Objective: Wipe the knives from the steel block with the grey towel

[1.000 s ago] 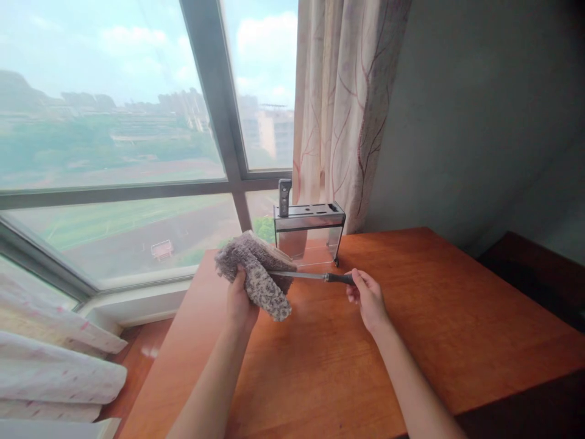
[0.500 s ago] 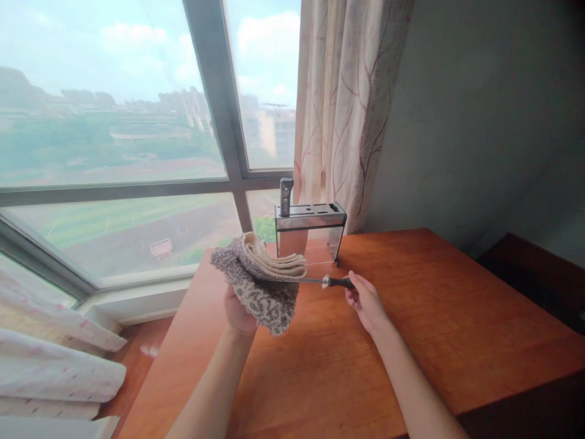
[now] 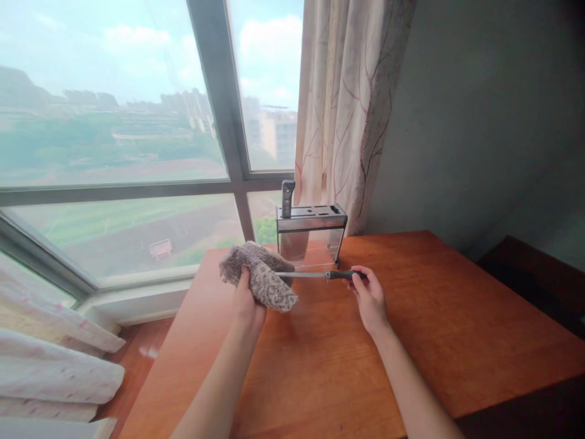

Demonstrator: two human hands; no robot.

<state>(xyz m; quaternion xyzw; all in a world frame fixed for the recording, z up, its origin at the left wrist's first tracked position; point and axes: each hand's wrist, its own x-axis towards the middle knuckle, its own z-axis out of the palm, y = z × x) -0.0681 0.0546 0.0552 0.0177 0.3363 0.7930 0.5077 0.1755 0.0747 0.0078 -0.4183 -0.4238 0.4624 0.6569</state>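
My right hand (image 3: pixel 371 300) is closed around the black handle of a sharpening steel (image 3: pixel 302 275), whose thin metal rod points left. A folded grey-and-white patterned cloth (image 3: pixel 269 277) is gripped in my left hand (image 3: pixel 249 299), thumb on top. The cloth wraps around the rod's far end, so the tip is hidden. Both are held above the table, in front of a knife block (image 3: pixel 311 221) with a slotted metal top and clear sides. One dark-handled knife (image 3: pixel 287 199) stands upright in the block's left end.
The wooden table (image 3: pixel 411 317) reaches the window side at the left. Behind the knife block hang a patterned curtain (image 3: pixel 347 110) and large window panes. Another curtain (image 3: pixel 55 366) lies low at the left, and a dark piece of furniture (image 3: pixel 530 274) stands at the right.
The cloth has folded over the rod, with my left thumb now visible on top of it. The steel has risen slightly, and my right hand has shifted a little to the right.
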